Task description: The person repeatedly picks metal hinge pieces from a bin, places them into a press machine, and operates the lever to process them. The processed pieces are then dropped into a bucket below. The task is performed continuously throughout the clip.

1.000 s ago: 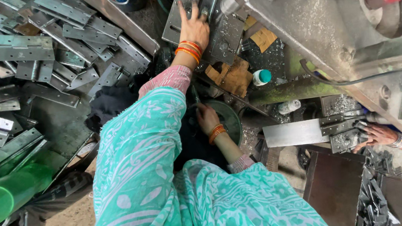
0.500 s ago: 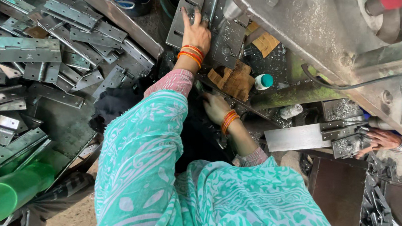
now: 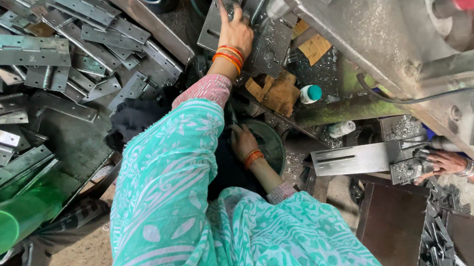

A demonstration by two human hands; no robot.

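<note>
The left hand (image 3: 235,32) is laid flat, fingers spread, on a metal plate (image 3: 267,42) under the grey machine (image 3: 363,24). The right hand (image 3: 243,141) is released inside a green bowl (image 3: 271,141) below it. The plate is best kept pressed flat and square.

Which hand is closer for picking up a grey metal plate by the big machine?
The left hand: its fingers lie spread on the grey metal plates beside the machine. The right hand sits lower, at the green bowl.
</note>
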